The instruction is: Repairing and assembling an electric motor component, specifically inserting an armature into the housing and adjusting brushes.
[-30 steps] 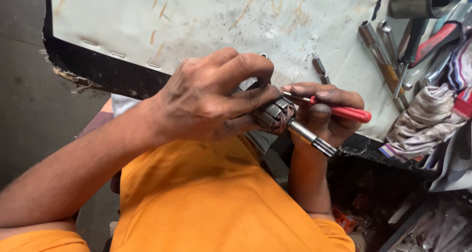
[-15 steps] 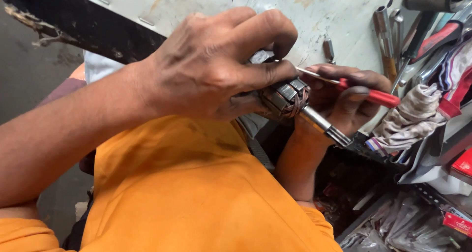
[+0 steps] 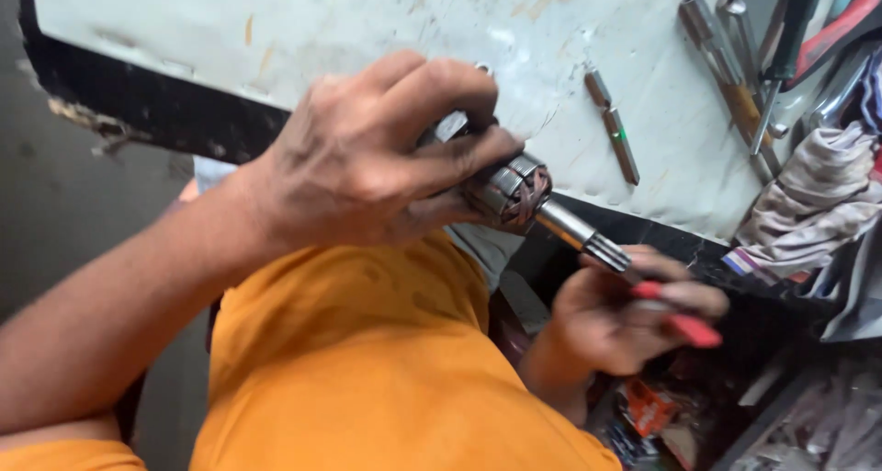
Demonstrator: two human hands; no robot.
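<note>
My left hand [image 3: 367, 158] grips a small motor armature [image 3: 516, 193], a metal core with copper windings and a steel shaft [image 3: 588, 239] that points down to the right. It is held above my lap, in front of the table's edge. My right hand [image 3: 625, 315] sits lower, below the shaft's end, and holds a red-handled tool [image 3: 684, 322]. The tool's tip is blurred and I cannot see where it ends. My orange shirt [image 3: 367, 379] fills the lower frame.
A worn white tabletop [image 3: 367, 30] with a dark front edge lies ahead. On it lie two loose driver bits [image 3: 614, 126], several screwdrivers and wrenches [image 3: 735, 67] and a crumpled rag [image 3: 808, 204] at the right. Cluttered parts lie on the floor at lower right.
My right hand with the red-handled tool has dropped away from the armature to below the shaft's end. The left hand keeps its grip on the armature.
</note>
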